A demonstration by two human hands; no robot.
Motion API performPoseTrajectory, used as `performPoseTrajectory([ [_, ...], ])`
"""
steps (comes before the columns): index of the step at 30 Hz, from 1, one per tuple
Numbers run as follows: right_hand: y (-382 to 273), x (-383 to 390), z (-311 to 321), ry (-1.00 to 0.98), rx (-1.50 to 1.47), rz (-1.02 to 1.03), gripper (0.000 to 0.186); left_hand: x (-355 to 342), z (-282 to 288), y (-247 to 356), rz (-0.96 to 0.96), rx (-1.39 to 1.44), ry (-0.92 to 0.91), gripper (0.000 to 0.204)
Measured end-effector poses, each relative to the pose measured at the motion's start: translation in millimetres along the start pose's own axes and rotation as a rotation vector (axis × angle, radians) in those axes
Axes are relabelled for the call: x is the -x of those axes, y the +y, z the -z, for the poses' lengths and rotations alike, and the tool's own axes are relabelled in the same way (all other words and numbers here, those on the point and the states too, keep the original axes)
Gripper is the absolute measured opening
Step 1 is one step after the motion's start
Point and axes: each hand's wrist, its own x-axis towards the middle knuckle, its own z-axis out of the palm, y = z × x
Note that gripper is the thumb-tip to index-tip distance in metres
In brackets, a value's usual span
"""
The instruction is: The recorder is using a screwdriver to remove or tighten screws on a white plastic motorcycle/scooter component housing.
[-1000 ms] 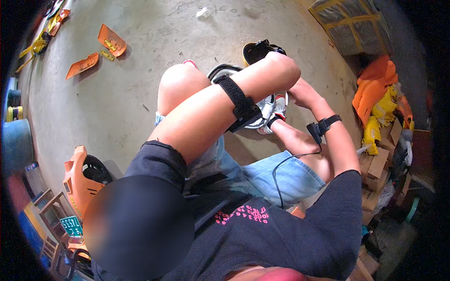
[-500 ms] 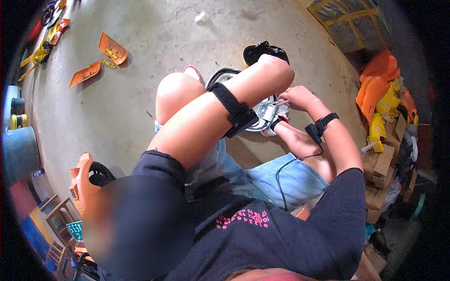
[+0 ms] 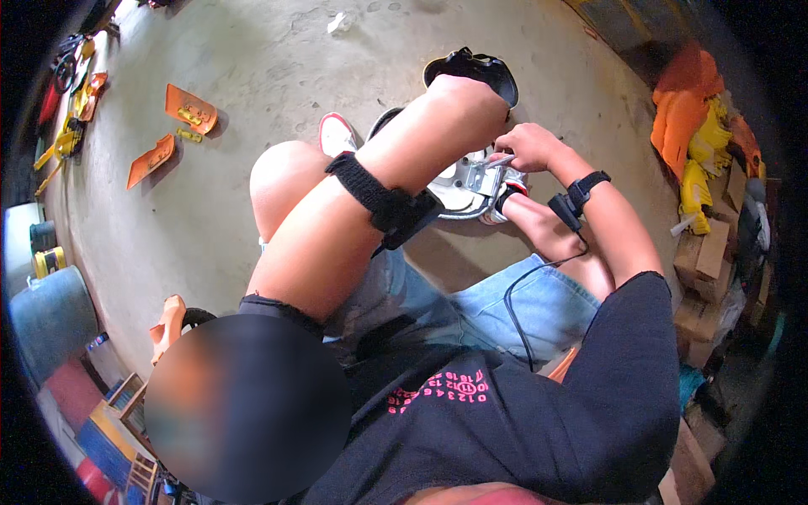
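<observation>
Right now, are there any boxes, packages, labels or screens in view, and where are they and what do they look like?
Cardboard boxes: stacked at the right edge, brown, rectangular, flaps partly open.
Small yellow container: far left by the wall, squat, with a dark top.
Printed design: pink marks on the black shirt, near the lower middle.
No screens or signs can be made out.
</observation>
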Motion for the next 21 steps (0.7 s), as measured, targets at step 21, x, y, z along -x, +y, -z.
performPoseTrajectory([
  [21,-26.7,12.1,-30.4,0.272,-0.401,-0.494,0.033,-11.6,-7.9,-4.7,-0.019,-0.051,-0.032,0.022],
])
